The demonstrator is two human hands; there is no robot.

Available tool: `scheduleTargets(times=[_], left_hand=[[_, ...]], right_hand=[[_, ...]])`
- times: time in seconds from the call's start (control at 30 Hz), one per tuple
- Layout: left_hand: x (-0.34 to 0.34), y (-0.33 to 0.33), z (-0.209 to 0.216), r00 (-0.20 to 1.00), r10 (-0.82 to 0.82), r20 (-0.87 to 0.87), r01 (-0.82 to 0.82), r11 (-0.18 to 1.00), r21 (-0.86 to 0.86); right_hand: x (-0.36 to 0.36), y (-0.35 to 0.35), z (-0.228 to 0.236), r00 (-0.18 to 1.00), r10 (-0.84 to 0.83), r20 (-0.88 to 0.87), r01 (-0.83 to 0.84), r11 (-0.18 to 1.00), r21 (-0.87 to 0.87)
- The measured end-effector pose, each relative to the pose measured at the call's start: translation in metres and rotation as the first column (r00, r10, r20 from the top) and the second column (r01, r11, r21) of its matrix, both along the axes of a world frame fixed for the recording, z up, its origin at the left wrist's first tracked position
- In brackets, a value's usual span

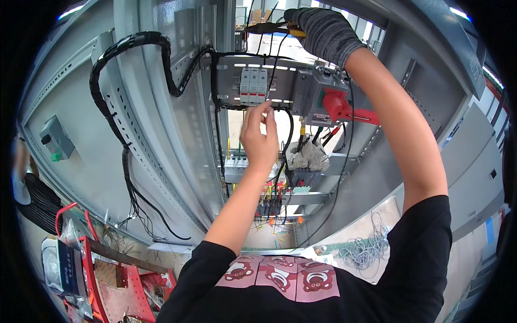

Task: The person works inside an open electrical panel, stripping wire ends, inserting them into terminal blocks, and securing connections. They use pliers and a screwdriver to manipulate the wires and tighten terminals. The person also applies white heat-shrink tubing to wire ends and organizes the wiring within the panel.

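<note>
My right hand (326, 35), in a grey knit glove, is raised at the top and closed round a pair of pliers (265, 28) with yellow-and-black handles. The dark jaws point left, among thin black wires (276, 59). My bare left hand (260, 137) reaches up just below a white three-pole device (253, 85) with red marks, mounted on the perforated rail (229, 75). Its thumb and index finger are pinched near the device's lower edge; whatever lies between them is too small to make out.
Right of the device sits a switch box with a red rotary handle (344, 107). A black wrapped cable bundle (97, 81) loops down the cabinet's left side. Lower down are more breakers (235, 168). A red tool cart (124, 296) stands lower left; coiled wire (365, 250) lies lower right.
</note>
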State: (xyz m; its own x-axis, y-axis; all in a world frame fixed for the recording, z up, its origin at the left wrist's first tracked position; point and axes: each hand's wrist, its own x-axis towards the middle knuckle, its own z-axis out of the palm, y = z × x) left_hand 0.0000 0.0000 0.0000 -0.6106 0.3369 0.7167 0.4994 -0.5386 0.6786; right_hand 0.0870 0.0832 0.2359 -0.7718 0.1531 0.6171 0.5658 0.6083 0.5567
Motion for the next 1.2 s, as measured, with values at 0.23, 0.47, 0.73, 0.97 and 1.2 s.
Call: scheduleTargets(times=[0.23, 0.47, 0.73, 0.97, 1.2], left_hand=[[-0.056, 0.023, 0.109, 0.61, 0.395, -0.686, -0.589, 0.806, -0.059], [-0.071, 0.061, 0.12, 0.857, 0.106, -0.505, -0.309, 0.889, -0.339], [-0.068, 0.057, 0.122, 0.9, 0.126, -0.418, -0.282, 0.899, -0.336], [-0.035, 0.018, 0.099, 0.786, 0.201, -0.585, -0.245, 0.969, 0.003], [-0.016, -0.044, 0.001, 0.624, 0.235, -0.745, -0.186, 0.971, 0.151]], right_hand=[[-0.003, 0.001, 0.013, 0.991, 0.125, -0.039, -0.127, 0.991, -0.05], [-0.008, 0.007, 0.015, 0.991, 0.132, -0.01, -0.132, 0.991, -0.036], [-0.007, 0.004, 0.016, 0.989, 0.142, -0.049, -0.145, 0.986, -0.083], [0.048, -0.049, -0.023, 0.971, 0.142, -0.194, -0.184, 0.957, -0.223], [0.095, -0.086, -0.149, 0.859, 0.135, -0.494, -0.484, 0.532, -0.695]])
